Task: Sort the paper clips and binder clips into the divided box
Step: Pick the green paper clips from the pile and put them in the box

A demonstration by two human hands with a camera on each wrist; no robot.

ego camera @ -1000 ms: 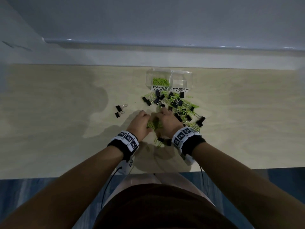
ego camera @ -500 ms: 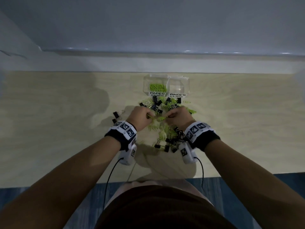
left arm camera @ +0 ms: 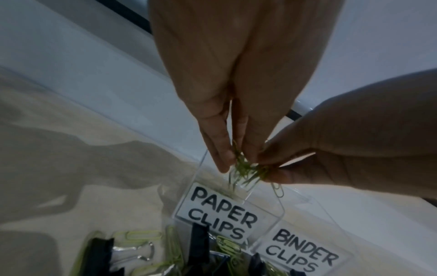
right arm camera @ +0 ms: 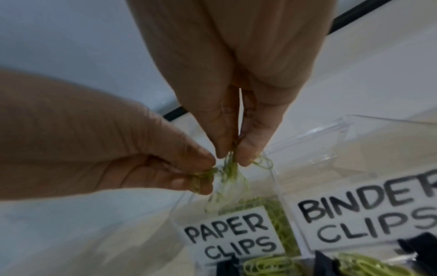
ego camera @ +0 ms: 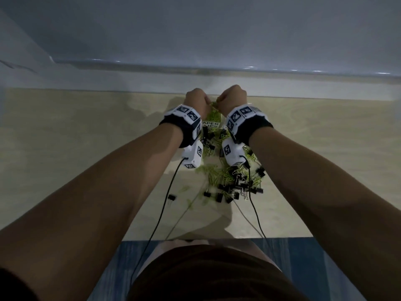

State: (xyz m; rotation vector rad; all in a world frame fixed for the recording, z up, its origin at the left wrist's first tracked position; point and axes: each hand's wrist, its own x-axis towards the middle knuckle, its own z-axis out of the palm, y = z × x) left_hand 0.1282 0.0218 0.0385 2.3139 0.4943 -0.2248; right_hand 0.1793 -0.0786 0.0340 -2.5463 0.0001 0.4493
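Note:
Both hands hover together over the clear divided box [left arm camera: 281, 209]. My left hand [left arm camera: 238, 164] pinches a tangled bunch of green paper clips [left arm camera: 246, 170], and my right hand [right arm camera: 232, 158] pinches the same bunch [right arm camera: 230, 168] from the other side. The bunch hangs above the compartment labelled PAPER CLIPS [right arm camera: 227, 235], which holds green clips. One clip [left arm camera: 278, 189] dangles off the bunch. The BINDER CLIPS compartment [right arm camera: 369, 214] is to its right. In the head view my left hand [ego camera: 196, 99] and right hand [ego camera: 233, 95] hide most of the box.
A mixed pile of green paper clips and black binder clips [ego camera: 232, 183] lies on the light wooden table [ego camera: 86, 148] under my wrists. One black binder clip [ego camera: 171, 197] sits apart to the left. A white wall ledge [ego camera: 130, 83] runs behind the box.
Both hands lifted off the pile and moved forward with a bunch of green paper clips, from the table surface to above the paper clip compartment.

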